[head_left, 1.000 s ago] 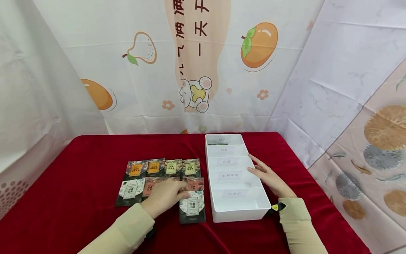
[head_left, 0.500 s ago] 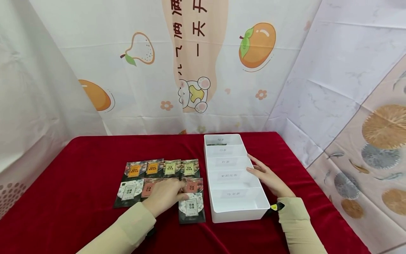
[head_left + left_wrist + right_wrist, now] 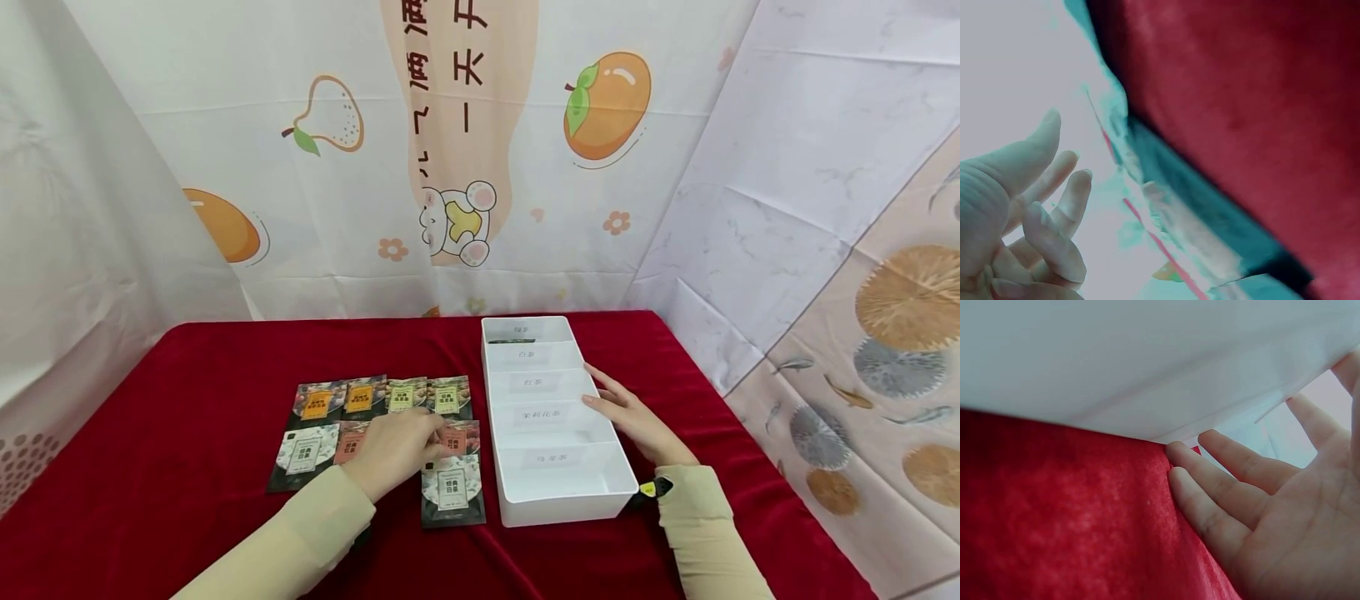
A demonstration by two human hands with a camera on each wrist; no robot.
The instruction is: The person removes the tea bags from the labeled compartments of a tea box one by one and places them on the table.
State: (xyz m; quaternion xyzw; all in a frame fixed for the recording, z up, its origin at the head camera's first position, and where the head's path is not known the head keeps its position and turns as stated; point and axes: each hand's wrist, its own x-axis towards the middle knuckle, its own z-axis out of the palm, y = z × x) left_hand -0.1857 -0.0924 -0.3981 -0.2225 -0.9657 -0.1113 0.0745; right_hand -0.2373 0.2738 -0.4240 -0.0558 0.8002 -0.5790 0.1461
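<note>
In the head view my left hand (image 3: 397, 450) is over the front rows of flat tea sachets, its fingertips at a red-labelled sachet (image 3: 459, 435). The left wrist view shows loosely bent fingers (image 3: 1069, 200), nothing between them and the thumb. A white-labelled sachet (image 3: 453, 492) lies nearest me, another white one (image 3: 303, 454) at the left; my hand hides part of the red row. My right hand (image 3: 637, 425) rests against the right side of a long white divided box (image 3: 570, 508), fingers fairly straight in the right wrist view along the box wall (image 3: 1147, 381).
Behind the red row lie orange-labelled sachets (image 3: 317, 403) and green-labelled sachets (image 3: 448, 398). The box has several labelled compartments; a dark sachet (image 3: 512, 341) sits in the farthest one. Red cloth (image 3: 210, 467) covers the table, with printed curtains (image 3: 315, 208) behind it.
My left hand has risen slightly and shifted a little over the sachets. The right hand stays at the box, and the sachets lie as before.
</note>
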